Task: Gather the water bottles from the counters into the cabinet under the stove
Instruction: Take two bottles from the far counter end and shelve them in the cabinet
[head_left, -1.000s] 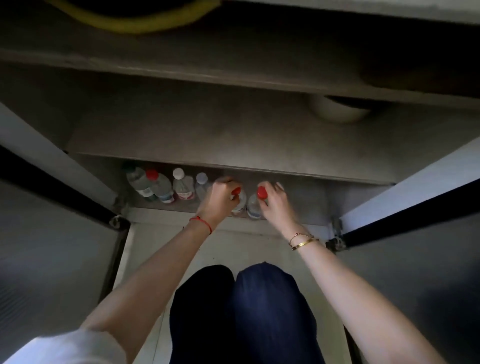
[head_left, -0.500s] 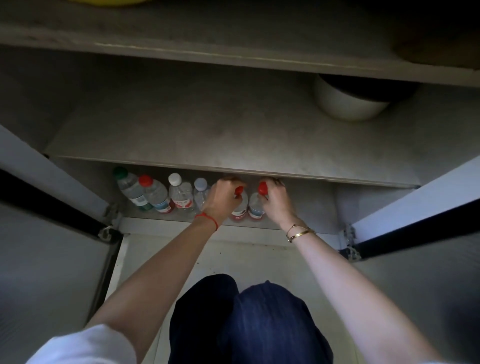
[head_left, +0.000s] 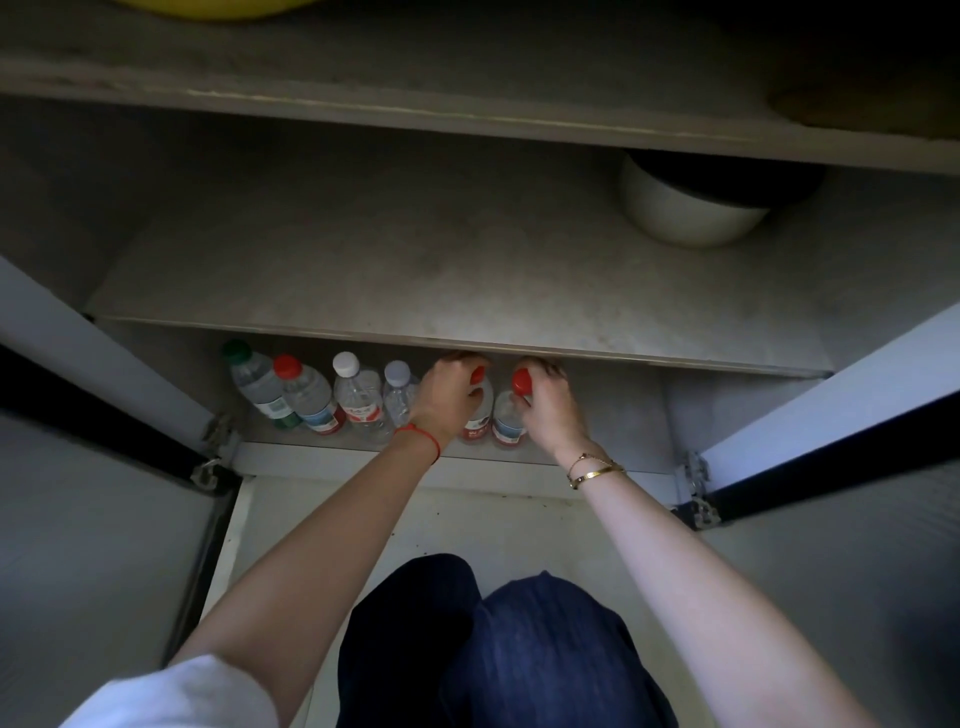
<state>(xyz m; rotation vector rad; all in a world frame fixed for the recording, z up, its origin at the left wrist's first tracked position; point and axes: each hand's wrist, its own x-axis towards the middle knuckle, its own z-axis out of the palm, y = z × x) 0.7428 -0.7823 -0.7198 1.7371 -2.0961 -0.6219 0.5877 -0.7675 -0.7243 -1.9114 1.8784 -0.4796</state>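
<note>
Grey metal lines the open cabinet, and six water bottles stand upright in one row on its bottom, under the shelf. From the left come a green-cap bottle, a red-cap bottle, a white-cap bottle and a small pale-cap bottle, each just beside the next one. Next is the fifth bottle, also with a red cap. The left hand, with a red string at the wrist, has its fingers curled around the top part of this bottle and hides most of it. Touching it on the right stands the sixth bottle, red cap too. The right hand, with gold bracelets on the wrist, closes its fingers around the neck of this one, just under the cap. Both hands reach below the front edge of the shelf. On the shelf, far to the right and at the back, sits a white bowl. Both cabinet doors are open, the left door and the right door. Dark blue trousers show at the bottom, between the two forearms.
</note>
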